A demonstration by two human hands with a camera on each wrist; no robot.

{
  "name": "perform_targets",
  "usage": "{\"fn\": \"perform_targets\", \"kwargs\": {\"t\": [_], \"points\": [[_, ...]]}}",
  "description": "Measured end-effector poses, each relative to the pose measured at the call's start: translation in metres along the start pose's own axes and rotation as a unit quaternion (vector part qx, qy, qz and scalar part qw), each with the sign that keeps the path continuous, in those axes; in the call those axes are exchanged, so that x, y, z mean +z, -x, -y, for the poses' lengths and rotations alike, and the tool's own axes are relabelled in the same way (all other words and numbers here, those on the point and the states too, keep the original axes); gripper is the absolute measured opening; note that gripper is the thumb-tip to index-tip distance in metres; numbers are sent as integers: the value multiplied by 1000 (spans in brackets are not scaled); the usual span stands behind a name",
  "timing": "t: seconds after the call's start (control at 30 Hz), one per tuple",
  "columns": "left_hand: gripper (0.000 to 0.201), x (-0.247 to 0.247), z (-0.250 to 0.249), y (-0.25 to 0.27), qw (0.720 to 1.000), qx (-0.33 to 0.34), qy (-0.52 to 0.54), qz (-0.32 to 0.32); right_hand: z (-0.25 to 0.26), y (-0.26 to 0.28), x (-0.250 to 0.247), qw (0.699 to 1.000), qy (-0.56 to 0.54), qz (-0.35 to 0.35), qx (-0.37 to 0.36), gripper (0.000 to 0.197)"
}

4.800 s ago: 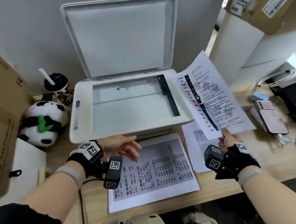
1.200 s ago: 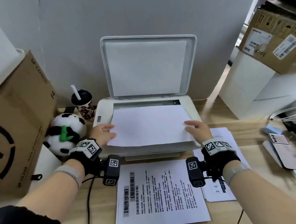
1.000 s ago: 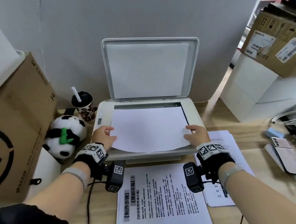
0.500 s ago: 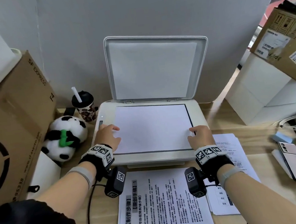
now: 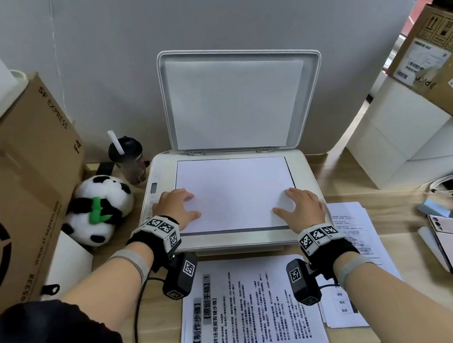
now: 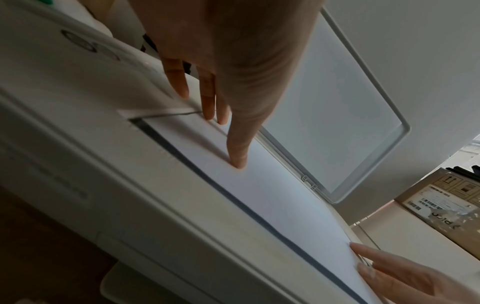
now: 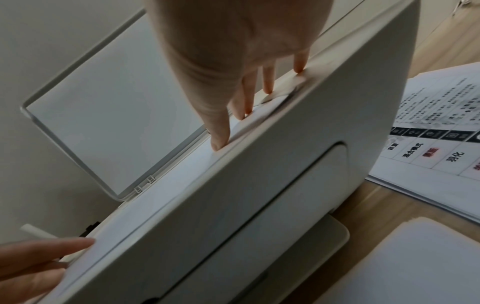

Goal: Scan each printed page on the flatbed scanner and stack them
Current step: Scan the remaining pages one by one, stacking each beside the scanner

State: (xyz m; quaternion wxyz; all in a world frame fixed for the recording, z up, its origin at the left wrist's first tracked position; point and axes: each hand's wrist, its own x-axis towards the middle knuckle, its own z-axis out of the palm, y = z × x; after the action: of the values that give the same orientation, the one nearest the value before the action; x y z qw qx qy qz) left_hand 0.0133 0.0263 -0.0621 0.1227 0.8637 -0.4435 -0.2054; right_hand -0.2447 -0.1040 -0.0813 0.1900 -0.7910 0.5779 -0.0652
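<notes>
- My left fingers (image 6: 237, 156) lie straight and spread, tips pressing down on the near-left corner of the sheet (image 5: 233, 190); nothing is curled round anything.
- My right fingers (image 7: 219, 142) are just as flat and splayed, pressing the sheet's near-right corner where it meets the scanner (image 5: 301, 170) frame.
- A second ago the sheet bowed upward at its near edge and hung over the front of the scanner; now it lies flat, blank side up, inside the dark border of the glass, its far edge close under the hinge.
- My left hand (image 5: 177, 208) and right hand (image 5: 300, 204) have slid forward with it, from gripping the edges to smoothing from above.
- Meaning, as I judge it: this page is seated, so the placing step is about finished, and what comes next is lifting my hands away without dragging the paper.
- The lid (image 5: 238, 97) stands upright behind the scanner, so it has yet to come down before any scan.
- In front of the scanner a printed page (image 5: 249, 312) lies face up on the desk, and to the scanner's front right a small stack of pages (image 5: 354, 229) sits partly under my right wrist.
- Left of the scanner sit a panda toy (image 5: 100, 208) and a cup with a straw (image 5: 128, 158).
</notes>
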Motion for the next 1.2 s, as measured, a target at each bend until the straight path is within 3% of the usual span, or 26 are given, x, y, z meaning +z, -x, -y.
{"fn": "perform_targets", "kwargs": {"t": [0.83,0.93,1.1,1.2], "points": [[51,2,-2,3,1000,-1,17,-4,6,7,-5,1000,15,19,7,63],[47,2,0,-4,998,1,62,-28,3,2,-1,997,-61,-38,19,54],[40,-21,-7,-34,964,-19,253,-79,1,-9,-10,936,-297,-149,115,26],[47,-50,-20,-64,933,-50,343,-100,-2,-16,-18,898,-365,-167,182,25]]}}
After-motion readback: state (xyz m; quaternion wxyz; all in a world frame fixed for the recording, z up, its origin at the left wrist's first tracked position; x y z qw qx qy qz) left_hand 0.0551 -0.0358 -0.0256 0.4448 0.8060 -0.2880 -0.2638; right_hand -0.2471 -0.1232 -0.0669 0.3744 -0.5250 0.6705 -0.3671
